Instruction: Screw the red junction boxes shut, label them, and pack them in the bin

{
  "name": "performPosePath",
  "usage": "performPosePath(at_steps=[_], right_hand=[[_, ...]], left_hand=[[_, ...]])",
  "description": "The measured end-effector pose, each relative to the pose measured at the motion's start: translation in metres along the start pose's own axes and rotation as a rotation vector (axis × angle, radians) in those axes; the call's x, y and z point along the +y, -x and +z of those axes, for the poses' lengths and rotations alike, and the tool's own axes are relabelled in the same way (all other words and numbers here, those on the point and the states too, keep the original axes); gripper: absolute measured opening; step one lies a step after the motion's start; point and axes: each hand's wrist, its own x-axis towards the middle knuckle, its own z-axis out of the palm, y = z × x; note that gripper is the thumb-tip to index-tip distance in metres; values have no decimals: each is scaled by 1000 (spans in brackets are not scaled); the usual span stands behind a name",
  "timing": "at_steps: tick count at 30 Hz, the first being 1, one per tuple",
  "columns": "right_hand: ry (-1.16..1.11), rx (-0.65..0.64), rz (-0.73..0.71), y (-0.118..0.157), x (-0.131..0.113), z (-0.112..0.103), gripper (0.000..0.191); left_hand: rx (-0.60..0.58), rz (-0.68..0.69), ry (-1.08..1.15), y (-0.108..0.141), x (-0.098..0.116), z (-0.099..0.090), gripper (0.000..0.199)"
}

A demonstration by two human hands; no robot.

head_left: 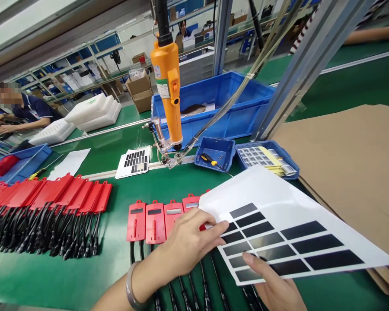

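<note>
From afar I judged peeling to be the step, with my left hand [189, 244] pinching the left edge of the sticker sheet [256, 188] above the bench [61, 280] near the red cases [154, 226], my right hand [277, 285] gripping its lower edge, and the next move wanting a slow, steady lift.

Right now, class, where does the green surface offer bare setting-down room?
The green surface lies bare between the left red pile and the middle red row, and below the pile's black cables. Crowded: where the left hand and right hand hold the sheet.
</note>
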Motion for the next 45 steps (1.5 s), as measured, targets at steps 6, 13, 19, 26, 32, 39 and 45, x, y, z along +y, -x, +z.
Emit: performPosePath(at_steps=[6, 13, 19, 26, 32, 39, 45], right_hand=[[-69, -10, 85, 9, -23, 15, 64], [-32, -194, 277, 12, -43, 56, 64], [103, -552, 344, -10, -38, 121, 40], [243, -791, 299, -64, -24, 226, 35], [384, -773, 109, -129, -34, 276, 33], [632, -588, -275, -100, -55, 128, 39], [1140, -153, -794, -53, -13, 2, 36]], left_hand=[[-159, -17, -29, 5, 4, -18, 34], [-177, -114, -168, 39, 6, -53, 37], [33, -379, 66, 100, -10, -82, 39], [597, -884, 656, 166, -60, -93, 28], [1040, -1065, 1214, 162, -75, -87, 47], [717, -969, 840, 127, -76, -73, 43], [178, -531, 254, 63, -71, -39, 23]])
